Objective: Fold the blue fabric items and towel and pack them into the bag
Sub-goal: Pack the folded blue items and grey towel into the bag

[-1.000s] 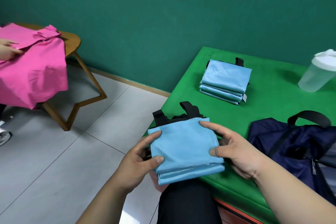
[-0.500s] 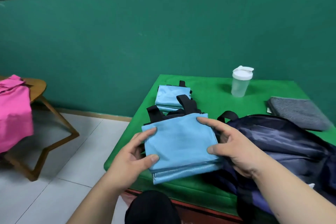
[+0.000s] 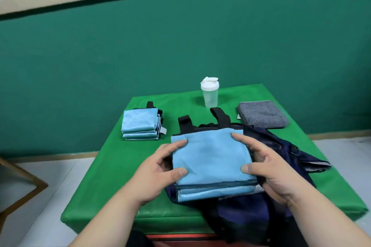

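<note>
**Folded blue bundle held over the bag, ready to go in**

The green table fills the middle of the view. The navy bag is slumped on its near right part and spills over the front edge. Just above the bag is the folded blue bundle, several layers thick, with its black straps pointing away from the person.

Both hands have it. The left hand pinches the left edge and the right hand the right edge. On each, thumb and forefinger lie curled onto the top face, and the other fingers are hidden underneath.

The step in hand looks like packing, since this piece is already folded. The next move calls for lowering the bundle flat into the bag's opening, keeping the layers squared and the straps from snagging. The bundle covers the bag's mouth, so I cannot tell how wide it gapes. Loose navy cloth bunched around it may need pushing aside.

Other pieces wait to be packed. A second blue stack sits folded at the far left of the table, well apart from the bag. The grey towel lies folded at the far right, just beyond the bag. A shaker bottle stands upright at the far edge between them, out of the way.
</note>
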